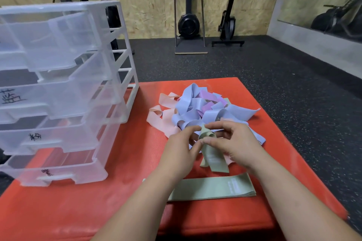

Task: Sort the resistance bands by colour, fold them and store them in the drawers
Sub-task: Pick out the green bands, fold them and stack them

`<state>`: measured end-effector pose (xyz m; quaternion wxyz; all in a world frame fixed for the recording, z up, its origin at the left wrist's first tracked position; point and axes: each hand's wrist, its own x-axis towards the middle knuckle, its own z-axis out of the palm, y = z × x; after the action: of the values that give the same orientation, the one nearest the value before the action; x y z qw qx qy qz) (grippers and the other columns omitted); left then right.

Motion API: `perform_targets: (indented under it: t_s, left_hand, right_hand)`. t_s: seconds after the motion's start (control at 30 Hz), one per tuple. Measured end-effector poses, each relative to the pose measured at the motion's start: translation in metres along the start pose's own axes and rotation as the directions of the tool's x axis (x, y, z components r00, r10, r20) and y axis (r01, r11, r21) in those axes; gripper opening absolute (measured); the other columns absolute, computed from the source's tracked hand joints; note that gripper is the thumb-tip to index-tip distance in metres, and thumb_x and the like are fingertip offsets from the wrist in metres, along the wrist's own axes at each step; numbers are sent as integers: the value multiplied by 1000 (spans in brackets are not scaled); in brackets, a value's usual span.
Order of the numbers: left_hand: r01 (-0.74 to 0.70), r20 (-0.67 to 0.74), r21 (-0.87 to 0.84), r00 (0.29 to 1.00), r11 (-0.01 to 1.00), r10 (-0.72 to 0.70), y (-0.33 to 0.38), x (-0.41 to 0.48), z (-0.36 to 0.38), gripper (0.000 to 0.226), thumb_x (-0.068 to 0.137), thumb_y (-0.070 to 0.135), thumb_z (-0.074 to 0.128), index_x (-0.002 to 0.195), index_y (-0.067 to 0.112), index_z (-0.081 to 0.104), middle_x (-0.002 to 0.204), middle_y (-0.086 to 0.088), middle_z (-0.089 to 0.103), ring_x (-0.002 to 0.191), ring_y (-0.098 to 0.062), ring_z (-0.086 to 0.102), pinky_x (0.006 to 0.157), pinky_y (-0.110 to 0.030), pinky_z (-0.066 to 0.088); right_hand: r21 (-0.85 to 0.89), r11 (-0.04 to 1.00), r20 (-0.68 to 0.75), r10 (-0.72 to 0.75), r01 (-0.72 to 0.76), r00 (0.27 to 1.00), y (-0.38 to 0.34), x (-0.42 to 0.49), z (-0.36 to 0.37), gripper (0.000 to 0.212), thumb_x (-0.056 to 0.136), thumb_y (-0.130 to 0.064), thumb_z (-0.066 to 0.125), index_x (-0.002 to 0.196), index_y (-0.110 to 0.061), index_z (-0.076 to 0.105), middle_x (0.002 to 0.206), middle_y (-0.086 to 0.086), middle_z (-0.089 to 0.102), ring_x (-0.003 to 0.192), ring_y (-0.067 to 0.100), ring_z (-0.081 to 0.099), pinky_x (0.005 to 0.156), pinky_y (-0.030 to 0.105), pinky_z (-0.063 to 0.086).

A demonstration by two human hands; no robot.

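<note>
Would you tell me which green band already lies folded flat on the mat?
The flat green band nearest the person, lying straight on the red mat. The other green band is twisted, pinched by the left hand and right hand.

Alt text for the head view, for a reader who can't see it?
The left hand and right hand pinch a crumpled green band over a red mat; a flat green band lies nearer. Beyond, a tangled pile of blue, pink and purple bands; clear drawer unit at left.
</note>
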<state>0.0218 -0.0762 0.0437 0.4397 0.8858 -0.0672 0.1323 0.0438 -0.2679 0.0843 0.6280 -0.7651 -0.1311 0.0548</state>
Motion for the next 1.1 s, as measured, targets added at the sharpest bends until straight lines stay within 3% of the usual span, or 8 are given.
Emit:
perform_targets:
  t_s: [0.13, 0.27, 0.37, 0.53, 0.67, 0.8, 1.0, 1.1]
  left_hand:
    - [6, -32, 28, 999, 1000, -5, -4, 13, 1, 27, 102, 30, 64, 128, 33, 68, 87, 15, 71, 85, -7, 66, 82, -36, 56]
    - [-31, -47, 157, 998, 987, 39, -5, 22, -5, 25, 102, 29, 63, 125, 32, 69, 91, 13, 70, 79, -8, 63, 76, -35, 53]
    - [-84, 5, 270, 996, 959, 86, -7, 25, -9, 23, 99, 24, 60, 118, 33, 71, 96, 10, 68, 84, -15, 61, 75, -38, 51]
    - [-11, 50, 218, 999, 976, 0, -16, 28, -24, 19, 97, 20, 58, 103, 33, 71, 78, 14, 61, 70, -6, 55, 61, -29, 38]
    - [18, 97, 235, 994, 972, -42, -21, 25, -32, 20, 97, 20, 54, 101, 34, 67, 76, 10, 64, 68, -11, 57, 63, -37, 49]
    - [-33, 163, 306, 986, 952, -18, -27, 19, -35, 26, 99, 21, 55, 119, 33, 66, 108, 5, 67, 100, -19, 54, 87, -43, 51]
    - [-143, 160, 166, 980, 976, 117, -9, 9, -29, 50, 103, 31, 62, 151, 32, 48, 148, 14, 52, 137, -9, 44, 115, -30, 38]
    - [-138, 153, 26, 979, 990, 133, 8, 5, -24, 56, 103, 35, 66, 155, 34, 46, 151, 23, 52, 140, 4, 44, 114, -16, 35]
  right_hand:
    - [-26, 1000, 15, 9, -8, 1000, 5, 12, -5, 40, 88, 2, 77, 116, -26, 73, 104, -3, 79, 91, 15, 77, 66, 23, 60]
    - [-308, 950, -67, -70, 46, 995, 16, 28, -16, 31, 90, -11, 78, 110, -35, 73, 97, -13, 77, 72, 3, 69, 75, 21, 55]
    - [-501, 863, -8, -81, 66, 997, 20, 31, -23, 21, 89, -25, 80, 107, -35, 74, 86, -13, 75, 73, 0, 66, 69, 19, 49]
    - [-767, 641, 52, 27, 23, 998, 16, 27, -40, 8, 87, -34, 74, 85, -41, 70, 75, -17, 72, 69, 6, 67, 66, 31, 53]
    - [-616, 787, -23, -38, 16, 999, 8, 26, -54, 14, 85, -26, 82, 90, -38, 76, 80, -25, 74, 74, -6, 67, 68, 23, 49]
    - [-351, 936, -120, -87, 40, 989, 0, 20, -52, 26, 84, -18, 87, 103, -33, 77, 90, -13, 79, 80, 11, 75, 76, 32, 59]
    - [-265, 955, -65, -157, 135, 985, -7, 13, -28, 37, 81, -9, 88, 109, -30, 75, 95, -5, 79, 86, 13, 76, 75, 17, 55]
    - [-183, 970, 10, -163, 162, 987, -12, 9, -20, 40, 83, -9, 86, 114, -30, 73, 95, 1, 80, 87, 20, 77, 80, 26, 59]
